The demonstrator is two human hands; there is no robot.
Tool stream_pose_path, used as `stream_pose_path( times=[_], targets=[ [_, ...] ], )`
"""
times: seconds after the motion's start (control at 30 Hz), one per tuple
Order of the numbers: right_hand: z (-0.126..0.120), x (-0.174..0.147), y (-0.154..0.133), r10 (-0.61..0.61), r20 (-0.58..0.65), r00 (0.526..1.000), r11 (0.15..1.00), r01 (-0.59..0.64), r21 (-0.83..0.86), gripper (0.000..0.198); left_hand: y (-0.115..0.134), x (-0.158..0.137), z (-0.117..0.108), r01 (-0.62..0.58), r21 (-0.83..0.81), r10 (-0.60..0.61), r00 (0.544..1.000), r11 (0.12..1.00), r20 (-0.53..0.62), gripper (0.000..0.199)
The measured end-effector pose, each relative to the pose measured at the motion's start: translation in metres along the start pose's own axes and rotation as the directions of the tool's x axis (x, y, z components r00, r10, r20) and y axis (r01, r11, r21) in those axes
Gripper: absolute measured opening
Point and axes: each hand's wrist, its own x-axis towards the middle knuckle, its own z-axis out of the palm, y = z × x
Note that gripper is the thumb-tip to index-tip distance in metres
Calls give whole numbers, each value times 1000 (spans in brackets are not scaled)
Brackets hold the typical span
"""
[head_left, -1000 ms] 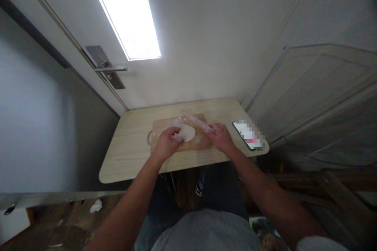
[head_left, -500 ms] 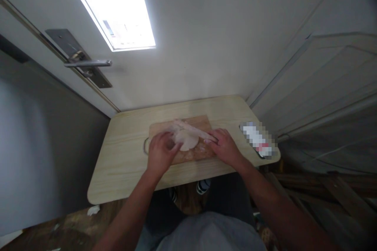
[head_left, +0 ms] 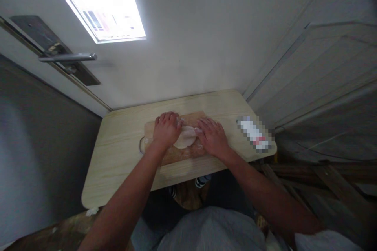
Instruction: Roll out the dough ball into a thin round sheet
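Observation:
A flat round of pale dough (head_left: 183, 142) lies on a floured wooden cutting board (head_left: 172, 159). Across the dough's upper part rests a flour-dusted rolling pin (head_left: 188, 131), its middle showing between my hands. My left hand (head_left: 167, 128) is closed over the pin's left end, fingers bent forward. Over the right end sits my right hand (head_left: 212, 135), palm down with its fingers curving over the pin. Both hands cover the pin's ends, and flour whitens the fingers.
The board, with a metal handle (head_left: 141, 146) at its left, lies on a small light-wood table (head_left: 118, 145). A phone (head_left: 253, 135), blurred out, is at the table's right. Behind stands a white door with a lever handle (head_left: 69, 57).
My left hand has come down from the dough's left edge onto the rolling pin. The pin, tilted before with my right hand at its end, now lies more level across the dough.

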Motion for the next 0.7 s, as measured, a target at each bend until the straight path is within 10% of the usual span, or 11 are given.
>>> stream_pose_path(
  times=[0.47, 0.7],
  targets=[
    [13, 45, -1, 119, 3, 993, 988, -118, -101, 49, -11, 27, 7, 64, 39, -66, 996, 997, 55, 42],
    [11, 19, -1, 109, 5, 994, 993, -109, -38, 49, 4, 4, -1, 87, -3, -87, 996, 996, 5, 37]
  ],
)
